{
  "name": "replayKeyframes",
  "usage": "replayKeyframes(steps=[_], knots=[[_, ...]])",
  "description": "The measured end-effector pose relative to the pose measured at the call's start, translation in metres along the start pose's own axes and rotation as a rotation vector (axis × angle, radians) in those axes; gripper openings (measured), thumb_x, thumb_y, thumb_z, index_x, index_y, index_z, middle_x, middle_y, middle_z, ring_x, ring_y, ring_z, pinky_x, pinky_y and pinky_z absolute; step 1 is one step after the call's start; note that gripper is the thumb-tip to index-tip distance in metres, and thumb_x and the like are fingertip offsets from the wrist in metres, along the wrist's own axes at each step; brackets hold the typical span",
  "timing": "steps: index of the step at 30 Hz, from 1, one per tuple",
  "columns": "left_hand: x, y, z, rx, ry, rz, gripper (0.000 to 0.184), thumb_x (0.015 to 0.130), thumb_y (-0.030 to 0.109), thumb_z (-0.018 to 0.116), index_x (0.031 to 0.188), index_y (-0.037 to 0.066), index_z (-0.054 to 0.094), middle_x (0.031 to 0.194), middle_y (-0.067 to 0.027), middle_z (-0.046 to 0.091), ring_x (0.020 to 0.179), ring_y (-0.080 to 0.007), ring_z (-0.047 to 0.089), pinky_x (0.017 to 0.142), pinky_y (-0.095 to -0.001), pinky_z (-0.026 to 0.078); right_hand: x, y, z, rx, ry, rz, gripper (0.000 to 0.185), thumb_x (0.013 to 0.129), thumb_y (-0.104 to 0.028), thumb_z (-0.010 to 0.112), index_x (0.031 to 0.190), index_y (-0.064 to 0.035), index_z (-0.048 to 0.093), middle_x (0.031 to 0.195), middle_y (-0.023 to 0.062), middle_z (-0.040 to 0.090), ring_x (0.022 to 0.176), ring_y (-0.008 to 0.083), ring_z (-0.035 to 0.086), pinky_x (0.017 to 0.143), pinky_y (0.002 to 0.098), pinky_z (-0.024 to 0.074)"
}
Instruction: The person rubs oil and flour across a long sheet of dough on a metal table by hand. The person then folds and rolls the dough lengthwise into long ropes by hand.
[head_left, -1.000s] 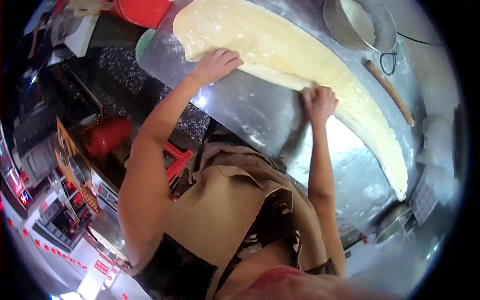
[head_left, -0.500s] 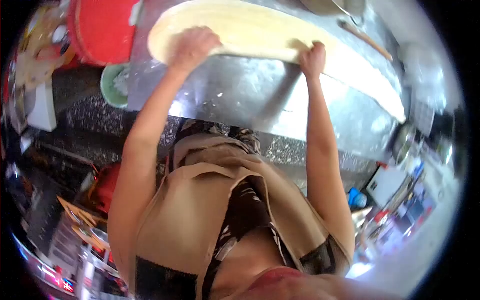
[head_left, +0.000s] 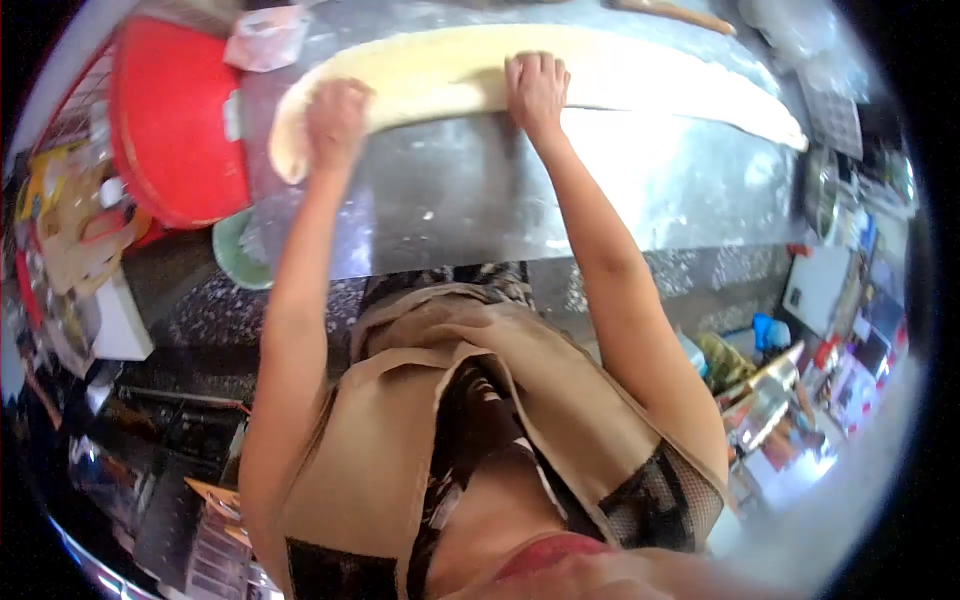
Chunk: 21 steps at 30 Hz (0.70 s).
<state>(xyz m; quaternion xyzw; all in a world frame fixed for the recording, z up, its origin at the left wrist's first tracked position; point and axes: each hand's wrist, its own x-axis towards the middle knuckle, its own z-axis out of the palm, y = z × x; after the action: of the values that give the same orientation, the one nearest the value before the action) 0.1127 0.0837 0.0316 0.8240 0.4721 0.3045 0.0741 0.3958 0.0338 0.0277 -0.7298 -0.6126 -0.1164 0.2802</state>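
Note:
A long, pale sheet of dough (head_left: pixel 430 70) stretches across the metal worktop (head_left: pixel 430 190), its near edge folded into a thick rim. At the dough's left end is my left hand (head_left: pixel 337 122), somewhat blurred, its fingers curled in on the dough. Near the middle of the strip, my right hand (head_left: pixel 538 90) has its fingers bent over the dough's near part, knuckles up. What lies under both palms is hidden.
A red round tub (head_left: pixel 180 120) stands left of the worktop, with a green bowl (head_left: pixel 238 250) below it. A plastic bag (head_left: pixel 268 38) lies at the back left. A wooden rolling pin (head_left: pixel 680 14) rests beyond the dough. Transparent plastic (head_left: pixel 800 35) is at the far right.
My right hand has moved left along the dough, and my left hand slightly left toward its end. The dough now looks narrower, its near part folded over. The view has shifted.

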Motion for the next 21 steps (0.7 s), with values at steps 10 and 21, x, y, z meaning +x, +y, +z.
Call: replayKeyframes(steps=[10, 21], knots=[[0.000, -0.045, -0.008, 0.010, -0.124, 0.155, 0.036, 0.073, 0.027, 0.072, 0.107, 0.022, 0.060, 0.098, -0.0030, 0.055, 0.092, -0.0271, 0.054, 0.076, -0.0432, 0.044, 0.006, -0.061, 0.036, 0.127, -0.377, -0.205, 0.027, 0.084, -0.038, 0.059, 0.081, -0.0108, 0.059, 0.087, 0.0079, 0.059, 0.088, 0.0273, 0.056, 0.078, 0.0419, 0.0426], [-0.019, -0.033, -0.016, 0.226, -0.078, 0.054, 0.063, 0.069, 0.039, 0.075, 0.123, 0.017, 0.050, 0.114, -0.0057, 0.050, 0.103, -0.0284, 0.049, 0.087, -0.0447, 0.038, 0.021, -0.071, 0.035, 0.071, -0.352, -0.211, 0.031, 0.086, -0.041, 0.057, 0.079, -0.0111, 0.060, 0.078, 0.0082, 0.060, 0.081, 0.0281, 0.060, 0.074, 0.0395, 0.0461]])
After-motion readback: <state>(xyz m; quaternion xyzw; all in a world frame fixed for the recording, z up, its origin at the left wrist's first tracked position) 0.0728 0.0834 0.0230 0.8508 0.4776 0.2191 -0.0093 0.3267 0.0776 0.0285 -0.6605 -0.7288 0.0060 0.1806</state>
